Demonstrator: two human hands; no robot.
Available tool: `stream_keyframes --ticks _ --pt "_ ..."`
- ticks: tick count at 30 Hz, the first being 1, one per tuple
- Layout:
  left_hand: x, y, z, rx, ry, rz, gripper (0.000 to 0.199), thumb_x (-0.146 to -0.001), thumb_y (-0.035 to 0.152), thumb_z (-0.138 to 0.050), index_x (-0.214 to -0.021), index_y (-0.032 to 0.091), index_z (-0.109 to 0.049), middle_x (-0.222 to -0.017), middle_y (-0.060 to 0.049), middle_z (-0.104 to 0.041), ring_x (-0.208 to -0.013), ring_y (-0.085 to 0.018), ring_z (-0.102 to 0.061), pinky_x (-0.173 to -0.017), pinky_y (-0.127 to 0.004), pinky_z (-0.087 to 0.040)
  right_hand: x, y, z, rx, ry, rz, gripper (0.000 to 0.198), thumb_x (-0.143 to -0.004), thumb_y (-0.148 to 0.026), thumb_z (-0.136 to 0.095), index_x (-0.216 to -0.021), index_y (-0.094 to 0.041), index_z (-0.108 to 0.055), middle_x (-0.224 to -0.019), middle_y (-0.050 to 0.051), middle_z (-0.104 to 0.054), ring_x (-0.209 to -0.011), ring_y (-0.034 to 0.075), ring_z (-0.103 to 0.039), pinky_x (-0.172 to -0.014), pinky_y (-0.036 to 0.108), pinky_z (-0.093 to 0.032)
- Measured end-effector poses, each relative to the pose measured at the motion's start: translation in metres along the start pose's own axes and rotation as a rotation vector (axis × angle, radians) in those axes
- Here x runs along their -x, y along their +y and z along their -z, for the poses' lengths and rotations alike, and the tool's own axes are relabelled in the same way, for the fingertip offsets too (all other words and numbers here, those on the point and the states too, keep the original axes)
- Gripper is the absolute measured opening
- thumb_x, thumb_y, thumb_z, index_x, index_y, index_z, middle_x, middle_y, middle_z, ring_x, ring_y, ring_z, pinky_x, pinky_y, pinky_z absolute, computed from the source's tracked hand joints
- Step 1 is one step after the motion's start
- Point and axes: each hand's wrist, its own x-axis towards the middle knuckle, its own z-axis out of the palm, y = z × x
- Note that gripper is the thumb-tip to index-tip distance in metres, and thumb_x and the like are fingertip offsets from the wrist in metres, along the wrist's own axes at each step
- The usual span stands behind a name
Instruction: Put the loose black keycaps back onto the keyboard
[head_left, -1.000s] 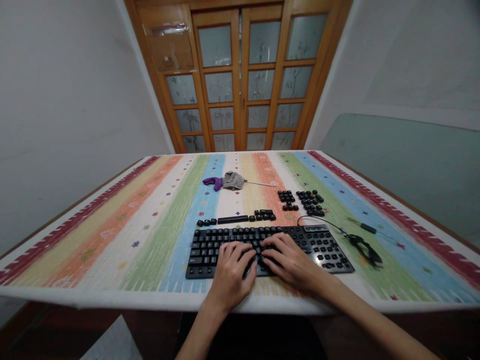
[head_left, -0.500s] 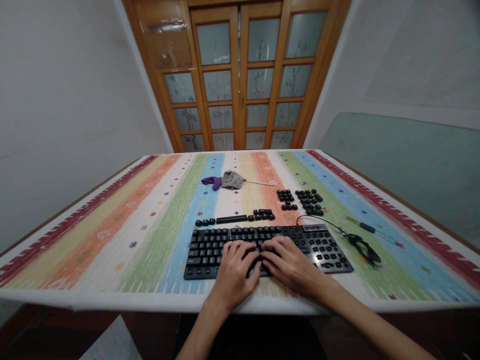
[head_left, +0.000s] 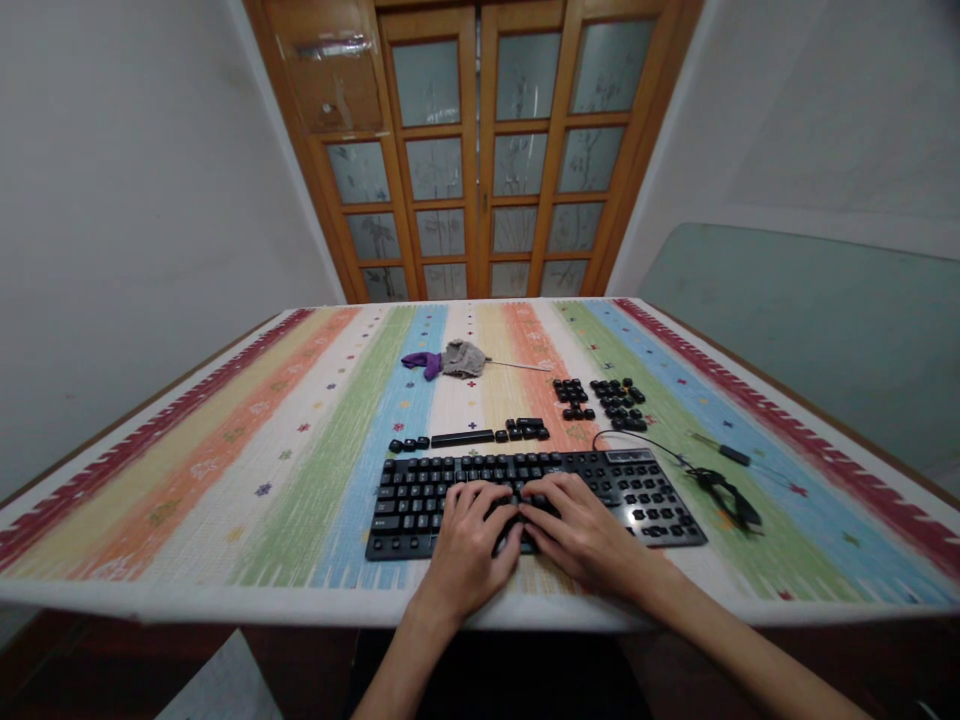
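Note:
A black keyboard lies near the table's front edge. Its left part carries keycaps, while the right part shows bare key switches. My left hand rests over the middle of it, fingers bent, thumb and forefinger drawn together. Against it, my right hand has its fingertips gathered at the same spot. Whatever lies between the fingertips is hidden. Just behind the keyboard is a row of loose keycaps with a long space bar. Two clusters of loose keycaps sit farther back on the right.
A grey and purple cloth lies at mid-table, with a thin metal rod beside it. To the right are a screwdriver with a dark handle and the bundled keyboard cable. A striped cloth covers the table.
Both hands stay at the same place on the keyboard, with only a very slight shift of the fingers. Nothing else has visibly moved.

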Motion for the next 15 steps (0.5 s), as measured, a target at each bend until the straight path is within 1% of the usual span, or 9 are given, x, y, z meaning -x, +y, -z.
stream_keyframes --ticks 7,11,15 --pt "-0.0001 -0.0017 -0.0014 0.026 -0.002 0.008 0.016 -0.090 0.016 -0.061 -0.103 0.020 -0.068 -0.112 -0.007 -0.068 -0.107 -0.025 -0.057 -0.094 -0.046 -0.045 0.0027 -0.0004 -0.0009 -0.045 0.005 -0.061 0.022 -0.094 -0.015 -0.052 -0.106 -0.018 -0.070 -0.112 0.014 -0.064 -0.102 0.028 -0.055 -0.087 0.048 -0.053" --pt "-0.0009 -0.0023 -0.0015 0.025 0.004 0.009 0.012 -0.091 0.016 -0.061 -0.100 0.020 -0.069 -0.109 -0.007 -0.068 -0.105 -0.024 -0.057 -0.093 -0.045 -0.046 0.0015 0.0003 -0.0010 -0.157 0.048 -0.149 0.020 -0.095 -0.018 -0.054 -0.106 -0.020 -0.071 -0.110 0.013 -0.064 -0.102 0.026 -0.056 -0.087 0.048 -0.054" --pt "-0.0004 -0.0026 -0.0005 0.021 0.000 -0.003 0.012 -0.092 0.017 -0.061 -0.100 0.021 -0.069 -0.111 -0.007 -0.068 -0.107 -0.025 -0.056 -0.094 -0.046 -0.045 0.0013 0.0008 -0.0018 -0.277 0.056 -0.190 0.017 -0.094 -0.017 -0.056 -0.100 -0.020 -0.072 -0.111 0.013 -0.062 -0.104 0.026 -0.054 -0.089 0.047 -0.053"
